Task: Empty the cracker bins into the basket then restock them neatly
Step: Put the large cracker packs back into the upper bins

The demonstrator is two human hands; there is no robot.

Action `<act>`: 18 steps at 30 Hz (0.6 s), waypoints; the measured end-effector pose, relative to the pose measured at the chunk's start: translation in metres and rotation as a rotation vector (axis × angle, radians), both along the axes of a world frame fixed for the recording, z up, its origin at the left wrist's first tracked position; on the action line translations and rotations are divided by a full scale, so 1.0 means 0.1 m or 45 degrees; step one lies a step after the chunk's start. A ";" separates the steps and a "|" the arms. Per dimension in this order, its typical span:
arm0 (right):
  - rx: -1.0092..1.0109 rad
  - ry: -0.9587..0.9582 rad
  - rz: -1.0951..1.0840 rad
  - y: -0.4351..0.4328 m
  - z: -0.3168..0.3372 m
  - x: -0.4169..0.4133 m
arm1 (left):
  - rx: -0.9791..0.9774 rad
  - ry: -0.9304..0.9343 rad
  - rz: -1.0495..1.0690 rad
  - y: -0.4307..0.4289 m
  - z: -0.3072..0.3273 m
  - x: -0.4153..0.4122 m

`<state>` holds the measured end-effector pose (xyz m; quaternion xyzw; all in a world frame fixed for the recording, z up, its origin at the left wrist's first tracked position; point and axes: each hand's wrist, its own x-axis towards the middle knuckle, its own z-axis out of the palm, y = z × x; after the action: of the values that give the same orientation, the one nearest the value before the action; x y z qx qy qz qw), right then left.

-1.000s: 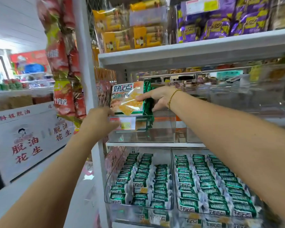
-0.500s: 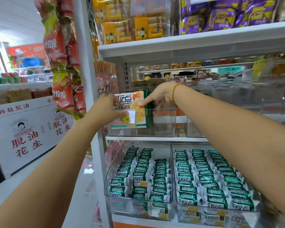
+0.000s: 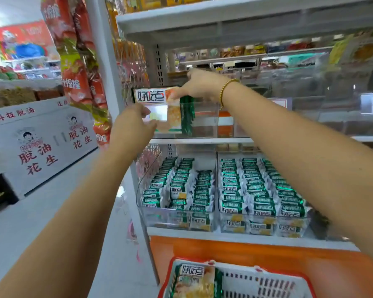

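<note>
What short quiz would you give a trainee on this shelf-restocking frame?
1. True or false: the basket at the bottom is empty.
2. Which hand pinches the top of the cracker pack standing in the clear bin? A. left B. right C. neither
3. Fill in: the small packets in the lower-shelf bins are white and ____.
Key: 1 false, a second pack lies in it; 2 B, the right hand, while the left hand is lower, at the bin's front; 3 green.
</note>
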<state>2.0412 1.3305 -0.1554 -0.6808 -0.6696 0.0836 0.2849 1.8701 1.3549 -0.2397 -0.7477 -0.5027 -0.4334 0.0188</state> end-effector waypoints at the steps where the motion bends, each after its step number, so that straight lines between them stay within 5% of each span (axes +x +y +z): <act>1: 0.161 -0.023 0.000 -0.12 -0.08 -0.02 | 0.013 -0.093 0.012 -0.12 -0.08 -0.02; 5: 0.335 -0.146 0.094 -0.52 -0.65 -0.11 | -0.258 -0.116 -0.029 -0.50 -0.60 -0.10; 11: -0.337 -0.019 0.241 -0.93 -2.19 -0.11 | -0.959 0.067 -0.047 -0.83 -1.72 -0.23; 15: -0.826 0.062 0.078 -1.00 -3.35 0.02 | -1.374 0.425 0.123 -0.75 -2.53 -0.40; 18: -1.074 0.506 -0.148 -1.15 -4.12 0.04 | -1.540 0.386 0.123 -0.77 -2.96 -0.54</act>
<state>2.0454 1.2152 -0.5669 -0.7443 -0.4705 0.4609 0.1103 1.8157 1.2779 -0.5352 -0.6556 -0.6841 0.0399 -0.3171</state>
